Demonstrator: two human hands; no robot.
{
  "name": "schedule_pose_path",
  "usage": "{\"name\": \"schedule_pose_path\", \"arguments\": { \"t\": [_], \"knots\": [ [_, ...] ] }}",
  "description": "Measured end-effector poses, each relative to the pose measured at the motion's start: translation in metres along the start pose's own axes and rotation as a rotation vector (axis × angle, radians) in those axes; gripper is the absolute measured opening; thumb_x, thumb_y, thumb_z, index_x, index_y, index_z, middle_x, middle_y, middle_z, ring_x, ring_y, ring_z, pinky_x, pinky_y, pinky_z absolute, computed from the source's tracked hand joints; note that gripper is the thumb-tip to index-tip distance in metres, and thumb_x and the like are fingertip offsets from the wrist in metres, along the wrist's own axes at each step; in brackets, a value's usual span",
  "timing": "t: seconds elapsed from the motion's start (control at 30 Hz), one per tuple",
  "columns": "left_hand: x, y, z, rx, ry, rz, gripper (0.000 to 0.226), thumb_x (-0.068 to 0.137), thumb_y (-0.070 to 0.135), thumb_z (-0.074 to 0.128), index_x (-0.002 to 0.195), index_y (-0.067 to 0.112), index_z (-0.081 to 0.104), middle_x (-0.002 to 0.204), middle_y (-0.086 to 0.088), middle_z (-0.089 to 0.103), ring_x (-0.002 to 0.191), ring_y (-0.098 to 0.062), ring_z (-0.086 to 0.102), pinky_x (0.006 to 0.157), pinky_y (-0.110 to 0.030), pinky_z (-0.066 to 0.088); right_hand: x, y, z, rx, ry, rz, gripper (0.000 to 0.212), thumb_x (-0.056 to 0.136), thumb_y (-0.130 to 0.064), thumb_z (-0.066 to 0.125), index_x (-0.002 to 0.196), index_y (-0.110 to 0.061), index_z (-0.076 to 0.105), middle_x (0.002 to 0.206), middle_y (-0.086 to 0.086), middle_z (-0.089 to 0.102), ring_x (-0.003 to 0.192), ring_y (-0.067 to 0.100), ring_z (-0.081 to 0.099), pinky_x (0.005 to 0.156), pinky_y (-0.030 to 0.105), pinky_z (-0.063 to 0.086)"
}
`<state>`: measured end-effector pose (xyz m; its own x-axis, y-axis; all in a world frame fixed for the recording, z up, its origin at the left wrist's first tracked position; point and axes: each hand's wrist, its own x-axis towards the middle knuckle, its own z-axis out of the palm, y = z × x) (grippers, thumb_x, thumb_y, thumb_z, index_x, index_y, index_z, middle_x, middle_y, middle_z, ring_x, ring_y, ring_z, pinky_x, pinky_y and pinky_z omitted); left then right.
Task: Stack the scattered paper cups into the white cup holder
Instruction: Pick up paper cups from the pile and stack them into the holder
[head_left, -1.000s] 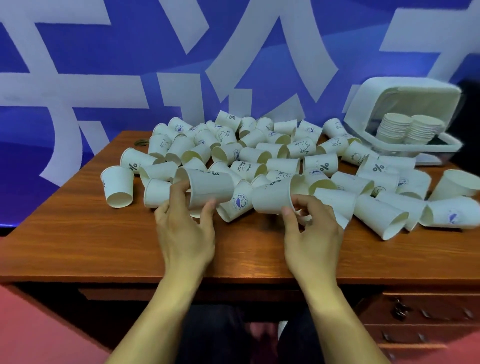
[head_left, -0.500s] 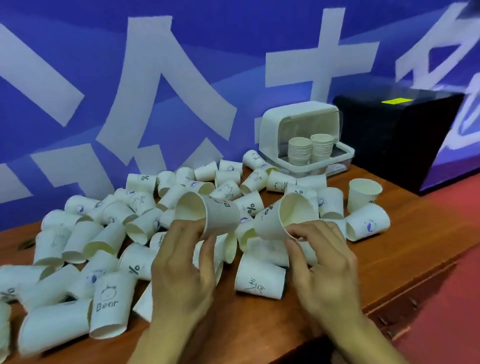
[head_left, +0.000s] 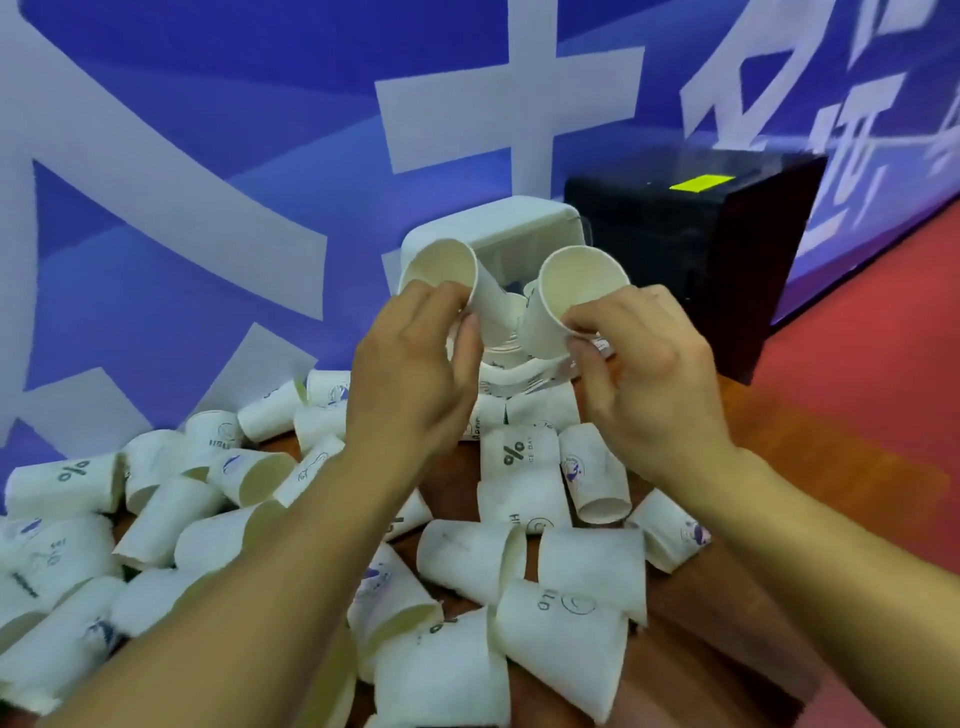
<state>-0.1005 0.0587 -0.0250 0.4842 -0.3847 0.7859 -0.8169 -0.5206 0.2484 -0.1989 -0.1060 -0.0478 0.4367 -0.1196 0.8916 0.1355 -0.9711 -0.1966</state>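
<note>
Head view: the left-hand grip (head_left: 410, 374) pinches a paper cup (head_left: 452, 275) by its side wall between thumb and curled fingers. The right-hand grip (head_left: 649, 374) pinches a second paper cup (head_left: 571, 291) the same way. Both cups are held aloft and tilted, mouths toward the camera, bases converging and nearly touching. They are directly in front of the white cup holder (head_left: 498, 223), which stands at the far edge of the tabletop (head_left: 769, 447). A stack of cups (head_left: 506, 332) inside the holder is partly hidden. Scattered cups (head_left: 519, 561) lie on their sides across the near and left parts of the tabletop. A black box (head_left: 701, 234) sits beyond the far right corner, before a blue wall (head_left: 208, 156) with white characters and beside a red floor (head_left: 883, 312).
</note>
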Motion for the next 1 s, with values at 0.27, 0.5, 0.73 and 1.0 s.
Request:
{"name": "schedule_pose_path", "arguments": {
  "t": [0.27, 0.5, 0.73, 1.0],
  "knots": [
    [0.055, -0.029, 0.067, 0.008, 0.006, 0.045, 0.018, 0.093, 0.026, 0.055, 0.11, 0.022, 0.058, 0.089, -0.004, 0.067, 0.079, -0.032, 0.06, 0.063, -0.045, 0.05, 0.06, 0.087, 0.068, -0.171, -0.127, -0.009, 0.023, 0.087, -0.009, 0.059, 0.109, -0.007, 0.067, 0.099, 0.016, 0.064, 0.084, 0.037, 0.054, 0.064, 0.046, 0.051],
    [0.073, -0.05, 0.098, 0.159, -0.106, 0.125, 0.023, 0.097, 0.034, 0.049, 0.118, 0.03, 0.059, 0.086, -0.004, 0.067, 0.078, -0.034, 0.059, 0.057, -0.036, 0.04, 0.086, 0.121, 0.11, -0.277, -0.3, -0.049, 0.033, 0.093, -0.012, 0.056, 0.124, -0.018, 0.065, 0.101, 0.013, 0.062, 0.091, 0.036, 0.054, 0.068, 0.043, 0.05],
    [0.082, -0.055, 0.108, 0.165, -0.126, 0.118, 0.033, 0.1, 0.034, 0.047, 0.131, 0.036, 0.059, 0.092, -0.006, 0.066, 0.09, -0.031, 0.059, 0.062, -0.035, 0.033, 0.081, 0.125, 0.128, -0.3, -0.45, -0.073, 0.036, 0.098, -0.016, 0.05, 0.134, -0.018, 0.057, 0.109, 0.012, 0.058, 0.099, 0.032, 0.053, 0.076, 0.044, 0.051],
    [0.084, -0.054, 0.115, 0.173, -0.125, 0.075, 0.035, 0.1, 0.036, 0.044, 0.132, 0.038, 0.056, 0.103, -0.003, 0.066, 0.099, -0.029, 0.057, 0.067, -0.037, 0.04, 0.072, 0.126, 0.132, -0.247, -0.605, -0.061, 0.034, 0.098, -0.012, 0.045, 0.13, -0.013, 0.058, 0.103, 0.012, 0.059, 0.094, 0.03, 0.055, 0.078, 0.045, 0.05]
  ]
}}
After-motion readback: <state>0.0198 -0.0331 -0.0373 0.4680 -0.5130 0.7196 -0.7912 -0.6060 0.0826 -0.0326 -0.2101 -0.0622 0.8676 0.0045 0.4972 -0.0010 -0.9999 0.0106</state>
